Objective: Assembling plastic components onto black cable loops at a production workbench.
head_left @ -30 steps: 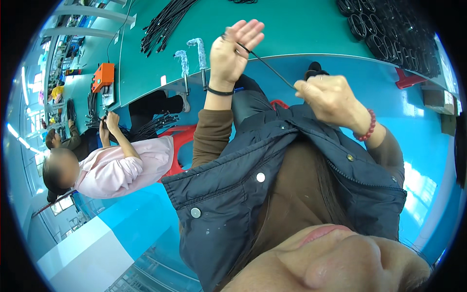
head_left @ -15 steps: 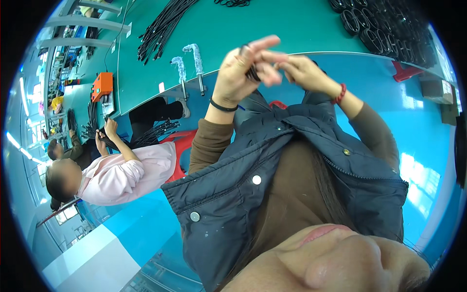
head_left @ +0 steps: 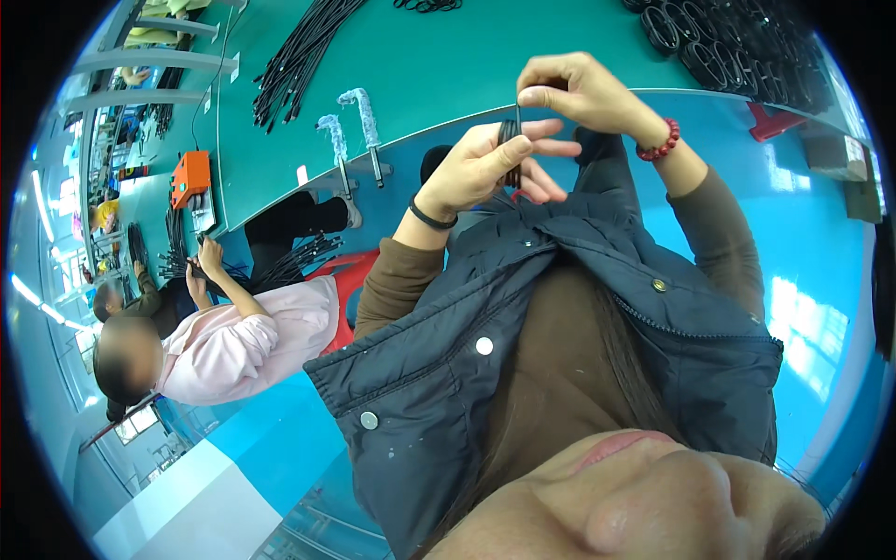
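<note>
A coil of black cable (head_left: 510, 157) is looped round the fingers of my left hand (head_left: 467, 173), in front of the table's near edge. The thumb lies against the loops while the fingertips point to the right. Just above and to the right, my right hand (head_left: 597, 93) pinches a strand of the same cable between thumb and fingers. That strand runs up from the coil; its end is hidden in the pinch.
On the green table (head_left: 485, 56) lie a bundle of straight black cables (head_left: 303, 65) and, far right, many coiled cables (head_left: 714, 65). Two plastic-wrapped clamps (head_left: 362, 121) grip the near edge. At left, a person in pink (head_left: 233, 345) handles cables near an orange device (head_left: 190, 179).
My right hand has moved up from beside the left fingers, drawing the strand upward. My left hand has shifted slightly lower and turned, so the coil shows more plainly.
</note>
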{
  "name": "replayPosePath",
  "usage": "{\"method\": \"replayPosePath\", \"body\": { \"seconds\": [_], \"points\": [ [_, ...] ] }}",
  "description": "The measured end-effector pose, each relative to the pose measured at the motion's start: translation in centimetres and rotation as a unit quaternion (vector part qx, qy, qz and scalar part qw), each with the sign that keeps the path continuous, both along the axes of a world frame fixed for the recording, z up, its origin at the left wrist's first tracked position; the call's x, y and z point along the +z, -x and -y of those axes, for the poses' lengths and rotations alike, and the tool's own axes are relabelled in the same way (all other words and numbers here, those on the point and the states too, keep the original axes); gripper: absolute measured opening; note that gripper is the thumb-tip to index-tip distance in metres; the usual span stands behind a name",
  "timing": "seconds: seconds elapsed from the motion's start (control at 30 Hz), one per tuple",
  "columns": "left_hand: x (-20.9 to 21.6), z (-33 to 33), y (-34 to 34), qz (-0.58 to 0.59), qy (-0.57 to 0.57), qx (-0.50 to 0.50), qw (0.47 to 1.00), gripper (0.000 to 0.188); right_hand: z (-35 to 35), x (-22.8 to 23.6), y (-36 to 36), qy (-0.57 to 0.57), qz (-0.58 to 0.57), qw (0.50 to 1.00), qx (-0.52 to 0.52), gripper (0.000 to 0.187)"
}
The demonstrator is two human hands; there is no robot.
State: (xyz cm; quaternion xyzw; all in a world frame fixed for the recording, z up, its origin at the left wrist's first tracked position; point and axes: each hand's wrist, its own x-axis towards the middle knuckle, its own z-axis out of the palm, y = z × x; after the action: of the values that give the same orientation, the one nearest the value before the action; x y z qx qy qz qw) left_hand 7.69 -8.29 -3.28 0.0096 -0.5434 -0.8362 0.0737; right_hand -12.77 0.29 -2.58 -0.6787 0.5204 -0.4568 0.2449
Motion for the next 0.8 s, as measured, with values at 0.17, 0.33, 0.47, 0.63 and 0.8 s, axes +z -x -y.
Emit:
{"method": "replayPosePath", "body": {
  "seconds": [0.17,0.33,0.47,0.63,0.8],
  "points": [
    [0.8,0.9,-1.3,-0.066,-0.117,0.062,0.989,0.047,-2.6,-4.3,-3.2,-0.146,0.122,0.982,0.009,0.019],
    [0.6,1.3,-0.4,-0.12,-0.091,0.246,0.957,0.042,-6.9,-2.7,-4.0,-0.208,-0.024,0.977,0.049,0.013],
    [-0.7,1.4,-0.3,-0.085,0.007,0.284,0.955,0.043,-6.7,0.3,-3.1,-0.066,-0.223,0.967,0.105,0.009],
    [-0.9,-0.1,-0.5,0.013,0.132,0.202,0.97,0.046,-0.2,2.9,-0.6,0.067,-0.126,0.99,-0.003,0.007],
    [0.2,-0.4,-0.6,0.009,0.036,0.061,0.997,0.046,1.6,-1.3,-0.7,-0.013,-0.005,1.0,0.002,0.011]
  ]
}}
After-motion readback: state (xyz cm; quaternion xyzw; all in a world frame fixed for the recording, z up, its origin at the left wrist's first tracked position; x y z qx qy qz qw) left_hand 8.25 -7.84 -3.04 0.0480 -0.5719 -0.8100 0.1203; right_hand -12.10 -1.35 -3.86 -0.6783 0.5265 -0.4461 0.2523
